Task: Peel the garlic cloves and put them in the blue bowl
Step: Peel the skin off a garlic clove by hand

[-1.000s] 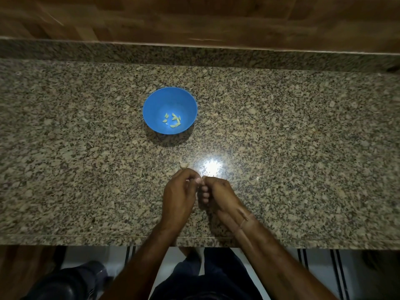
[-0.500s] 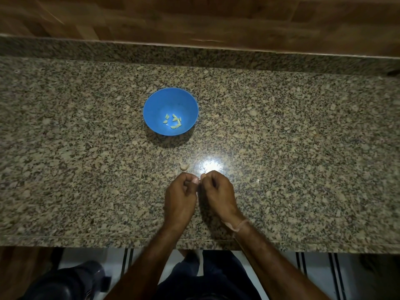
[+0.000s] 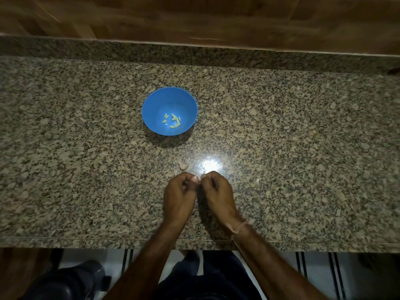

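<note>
Both hands meet fingertip to fingertip, left hand (image 3: 179, 197) and right hand (image 3: 217, 191) pinching a clove (image 3: 200, 179), almost hidden, its axis unreadable. A loose clove (image 3: 183, 166) lies on the counter (image 3: 281, 148) just beyond, narrow end toward the bowl (image 3: 152, 100) of peeled cloves (image 3: 172, 121).

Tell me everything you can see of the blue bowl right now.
The blue bowl is round, smooth and plain, plastic by its look. It stands upright on the speckled granite countertop, its shadow falling toward the near side. A few small pale peeled garlic cloves lie loose on its bottom. Nothing else touches it: the left hand and right hand are nearer the front edge, apart from it.
</note>
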Available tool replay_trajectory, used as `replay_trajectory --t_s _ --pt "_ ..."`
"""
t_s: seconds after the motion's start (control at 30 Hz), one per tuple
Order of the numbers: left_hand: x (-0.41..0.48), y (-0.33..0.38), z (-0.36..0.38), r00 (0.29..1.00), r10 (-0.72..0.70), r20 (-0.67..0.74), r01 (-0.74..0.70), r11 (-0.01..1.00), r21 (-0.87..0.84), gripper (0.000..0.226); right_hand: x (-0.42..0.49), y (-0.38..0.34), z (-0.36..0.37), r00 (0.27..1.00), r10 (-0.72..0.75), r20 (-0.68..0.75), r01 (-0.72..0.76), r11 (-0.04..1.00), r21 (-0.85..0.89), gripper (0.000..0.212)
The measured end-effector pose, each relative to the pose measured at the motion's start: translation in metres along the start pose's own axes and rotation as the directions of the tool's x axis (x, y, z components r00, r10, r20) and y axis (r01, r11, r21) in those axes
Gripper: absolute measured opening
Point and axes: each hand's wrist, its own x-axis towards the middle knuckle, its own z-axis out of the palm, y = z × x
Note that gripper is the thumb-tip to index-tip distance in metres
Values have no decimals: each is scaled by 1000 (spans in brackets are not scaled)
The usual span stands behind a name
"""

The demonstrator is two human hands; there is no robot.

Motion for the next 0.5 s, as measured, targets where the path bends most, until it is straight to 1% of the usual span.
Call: replay_trajectory --t_s 0.07,0.1,0.17,0.2,0.27,0.37,0.5 --pt "-1 0 -2 998 27 -53 -24 998 55 18 2 2 1 995 95 7 -95 991 93 29" --pt "0 0 -3 996 36 -78 -31 997 66 17 3 3 0 994 107 -3 -106 990 95 30" --pt "1 -1 -4 994 22 -105 -15 998 67 14 3 5 -8 999 10 -41 -12 999 -45 30" --pt "1 -1 -5 994 6 -106 1 998 70 14 1 4 -11 997 -62 -48 57 993 -107 26" --pt "1 -1 -4 995 -18 -101 26 996 82 14 -1 -1 -15 987 -157 -16 154 979 -137 14" --pt "0 -1 -3 995 -35 -92 43 995 90 15 1 -3 -13 984 -172 49 177 975 -136 8" --pt "0 0 -4 996 -33 -83 42 994 105 17 2 -2 -13 984 -177 31 180 971 -157 9"
